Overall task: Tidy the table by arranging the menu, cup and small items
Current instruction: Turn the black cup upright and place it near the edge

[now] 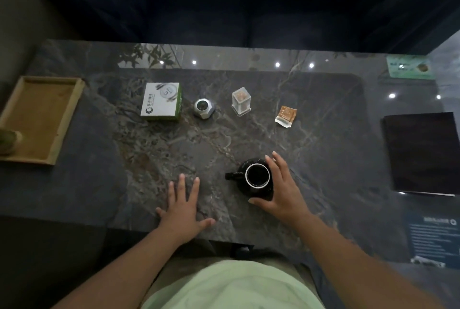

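Right hand (278, 189) fingers curl around the black cup (256, 176), grasping its right side near the table's (99, 184) front edge. Left hand (183, 205) lies flat, fingers spread, holding nothing. Dark menu (423, 151) rests far right; box (161, 100), packet (286, 115) beyond.

Glossy marble-look table (99, 184), wooden tray (62, 129), glossy black cup (256, 176)
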Tool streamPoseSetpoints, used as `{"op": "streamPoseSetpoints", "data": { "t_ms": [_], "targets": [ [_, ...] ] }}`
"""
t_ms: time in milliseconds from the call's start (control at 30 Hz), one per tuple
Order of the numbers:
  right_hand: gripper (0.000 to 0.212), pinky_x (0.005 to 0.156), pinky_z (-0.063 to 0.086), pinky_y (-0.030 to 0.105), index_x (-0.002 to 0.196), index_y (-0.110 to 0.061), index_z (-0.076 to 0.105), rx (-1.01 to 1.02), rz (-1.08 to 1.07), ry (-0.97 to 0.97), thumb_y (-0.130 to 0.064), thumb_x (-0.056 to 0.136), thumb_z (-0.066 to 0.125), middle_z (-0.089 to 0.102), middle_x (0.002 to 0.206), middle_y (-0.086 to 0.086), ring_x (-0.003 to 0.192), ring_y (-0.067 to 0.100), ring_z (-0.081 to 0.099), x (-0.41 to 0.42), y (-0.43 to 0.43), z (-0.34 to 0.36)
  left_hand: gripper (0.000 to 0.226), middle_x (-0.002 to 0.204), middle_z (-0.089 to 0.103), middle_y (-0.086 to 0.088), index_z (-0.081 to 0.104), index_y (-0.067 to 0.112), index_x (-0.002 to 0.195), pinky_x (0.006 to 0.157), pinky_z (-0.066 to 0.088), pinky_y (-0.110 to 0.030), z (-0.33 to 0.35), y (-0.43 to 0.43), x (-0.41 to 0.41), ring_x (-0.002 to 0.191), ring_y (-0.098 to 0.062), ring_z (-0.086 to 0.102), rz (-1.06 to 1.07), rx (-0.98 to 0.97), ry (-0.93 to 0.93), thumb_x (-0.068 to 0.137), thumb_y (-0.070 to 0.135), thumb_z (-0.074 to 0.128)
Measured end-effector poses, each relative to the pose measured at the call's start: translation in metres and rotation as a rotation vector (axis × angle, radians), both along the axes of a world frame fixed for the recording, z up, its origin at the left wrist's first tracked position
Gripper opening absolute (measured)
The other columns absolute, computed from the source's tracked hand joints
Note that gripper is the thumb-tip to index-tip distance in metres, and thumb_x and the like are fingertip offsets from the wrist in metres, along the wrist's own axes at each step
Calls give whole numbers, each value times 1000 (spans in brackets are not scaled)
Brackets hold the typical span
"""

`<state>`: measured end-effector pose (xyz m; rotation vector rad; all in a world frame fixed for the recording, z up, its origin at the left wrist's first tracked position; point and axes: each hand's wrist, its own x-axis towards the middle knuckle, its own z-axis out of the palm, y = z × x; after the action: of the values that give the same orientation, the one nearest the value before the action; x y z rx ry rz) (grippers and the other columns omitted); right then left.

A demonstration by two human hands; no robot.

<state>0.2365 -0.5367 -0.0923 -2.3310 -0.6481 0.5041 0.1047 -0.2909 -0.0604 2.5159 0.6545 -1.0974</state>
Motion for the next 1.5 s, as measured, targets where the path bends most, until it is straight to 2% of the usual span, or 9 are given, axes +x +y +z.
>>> {"op": "streamPoseSetpoints", "data": {
  "t_ms": [167, 300, 533, 833, 1000, 1267, 1333, 1400, 1500],
  "targets": [
    [114, 118, 35, 47, 155, -14, 27, 16, -1, -35, -52, 65, 87, 35, 160, 5, 144, 26, 39, 0, 5, -3, 124, 148, -54, -1, -35, 38, 145, 109, 10, -78, 1, 2, 1, 141, -37, -39, -40, -42, 65, 75, 73, 61],
    [110, 114, 39, 45, 151, -11, 35, 36, -5, -55, -48, 62, 90, 45, 153, 5, 137, 26, 48, 2, 6, -1, 127, 146, -56, -2, -38, 36, 144, 108, 11, -78, 1, 2, 1, 140, -38, -40, -55, -37, 85, 76, 71, 63],
    [104, 110, 36, 24, 149, -23, 33, 147, -100, 60, -48, 64, 88, 45, 148, -5, 134, 6, 43, -3, 11, 6, 130, 145, -57, -4, -40, 35, 143, 108, 11, -78, 1, 0, 2, 140, -39, -41, -60, -26, 113, 76, 66, 67],
    [89, 93, 39, 12, 141, -40, 38, 191, -201, 216, -60, 65, 80, 53, 133, -16, 118, 2, 52, -6, 14, 26, 135, 143, -58, -4, -48, 38, 132, 107, 10, -80, -1, -3, 1, 139, -39, -42, -38, -9, 90, 73, 66, 70],
    [76, 94, 54, 34, 135, -45, 44, 239, -256, 427, -63, 69, 77, 63, 123, -18, 112, 5, 62, -4, 11, 34, 134, 144, -57, -5, -42, 35, 141, 108, 9, -80, 2, -4, 2, 138, -39, -43, -35, -28, 101, 74, 66, 70],
    [51, 80, 54, 27, 111, -48, 60, 254, -352, 589, -74, 69, 69, 71, 103, -22, 94, -2, 69, -3, 16, 41, 135, 143, -58, -7, -42, 33, 141, 106, 6, -81, 2, -5, 0, 136, -40, -46, -26, -46, 93, 72, 70, 68],
    [58, 84, 59, 36, 114, -42, 61, 249, -363, 680, -76, 68, 67, 71, 109, -13, 99, 6, 69, 0, 18, 43, 135, 143, -58, -6, -43, 33, 141, 105, 5, -81, 0, -5, 1, 135, -40, -47, -25, -46, 91, 71, 71, 68],
    [60, 81, 60, 36, 119, -31, 59, 208, -381, 787, -72, 75, 64, 67, 119, -1, 105, 14, 67, 2, 20, 48, 136, 143, -58, -6, -43, 33, 140, 105, 5, -82, -1, -5, 0, 135, -40, -47, -14, -46, 90, 71, 71, 67],
    [57, 80, 63, 38, 115, -18, 60, 119, -433, 874, -67, 85, 59, 65, 117, 6, 104, 20, 67, 8, 25, 52, 136, 143, -58, -7, -43, 32, 140, 105, 6, -82, -1, -5, 0, 135, -40, -47, -15, -44, 88, 71, 70, 67]
  ]
}}
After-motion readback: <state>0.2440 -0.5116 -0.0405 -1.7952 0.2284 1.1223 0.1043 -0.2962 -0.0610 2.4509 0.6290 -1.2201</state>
